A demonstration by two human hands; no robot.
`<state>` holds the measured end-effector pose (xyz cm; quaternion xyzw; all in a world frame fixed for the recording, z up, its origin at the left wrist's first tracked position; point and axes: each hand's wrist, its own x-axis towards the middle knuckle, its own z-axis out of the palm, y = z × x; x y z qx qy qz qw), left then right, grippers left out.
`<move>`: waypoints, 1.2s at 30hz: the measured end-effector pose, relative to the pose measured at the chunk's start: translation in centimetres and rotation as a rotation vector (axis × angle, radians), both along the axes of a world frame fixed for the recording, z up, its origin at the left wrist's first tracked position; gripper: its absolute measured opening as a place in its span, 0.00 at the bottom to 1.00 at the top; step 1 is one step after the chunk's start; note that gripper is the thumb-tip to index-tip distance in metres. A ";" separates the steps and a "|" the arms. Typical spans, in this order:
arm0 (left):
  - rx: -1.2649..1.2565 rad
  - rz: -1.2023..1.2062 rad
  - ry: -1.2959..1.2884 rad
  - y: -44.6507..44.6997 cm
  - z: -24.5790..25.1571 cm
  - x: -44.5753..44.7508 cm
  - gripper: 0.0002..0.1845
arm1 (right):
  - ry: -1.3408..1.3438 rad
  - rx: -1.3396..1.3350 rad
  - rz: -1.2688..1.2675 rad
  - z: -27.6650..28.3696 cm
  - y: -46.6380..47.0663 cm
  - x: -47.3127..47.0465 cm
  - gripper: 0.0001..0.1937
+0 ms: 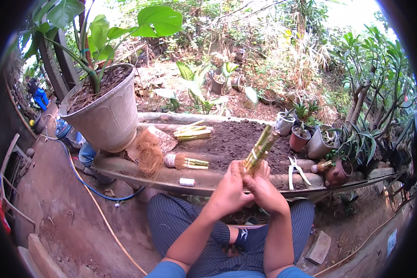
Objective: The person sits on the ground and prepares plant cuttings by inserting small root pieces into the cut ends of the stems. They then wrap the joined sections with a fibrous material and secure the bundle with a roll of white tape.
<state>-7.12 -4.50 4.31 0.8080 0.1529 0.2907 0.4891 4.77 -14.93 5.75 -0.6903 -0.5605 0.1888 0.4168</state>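
Both my left hand [230,189] and my right hand [262,186] grip the lower end of a bundle of green plant stem cuttings [260,149], tilted up and to the right above the bench. White binding shows around the stems; their base is hidden in my fingers. On the bench to the left lie a wrapped bundle of short stems [187,162], a tuft of brown coir fibre [148,153], loose cut stems [193,132] and a white thread spool [187,182]. Pruning shears with pale handles [296,173] lie right of my hands, beside another small wrapped bundle [321,166].
Dark soil [236,139] is spread over the bench's middle. A large planter [104,111] with a broad-leaved plant stands at the left end. Small pots, including a reddish one [299,138], crowd the right. A blue hose [100,196] runs on the ground. Another person [38,93] is far left.
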 end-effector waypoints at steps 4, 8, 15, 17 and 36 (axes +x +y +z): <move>-0.035 0.075 0.037 4.9 0.1 -2.3 0.35 | -0.134 -0.065 0.233 0.8 3.7 0.8 0.42; -0.321 0.219 -0.220 9.6 -0.5 -5.9 0.24 | 0.403 0.175 0.268 -2.9 13.0 0.1 0.37; -0.528 0.461 -0.649 13.9 -2.7 -13.0 0.18 | -0.623 -0.213 0.076 -8.6 16.9 -2.5 0.25; -0.498 0.460 -0.597 14.6 -3.2 -13.0 0.18 | -0.636 -0.239 0.067 -8.7 16.9 -2.8 0.23; -0.424 0.163 -0.301 9.5 -3.1 -3.1 0.17 | -0.131 0.237 -0.577 -0.2 -3.7 9.2 0.11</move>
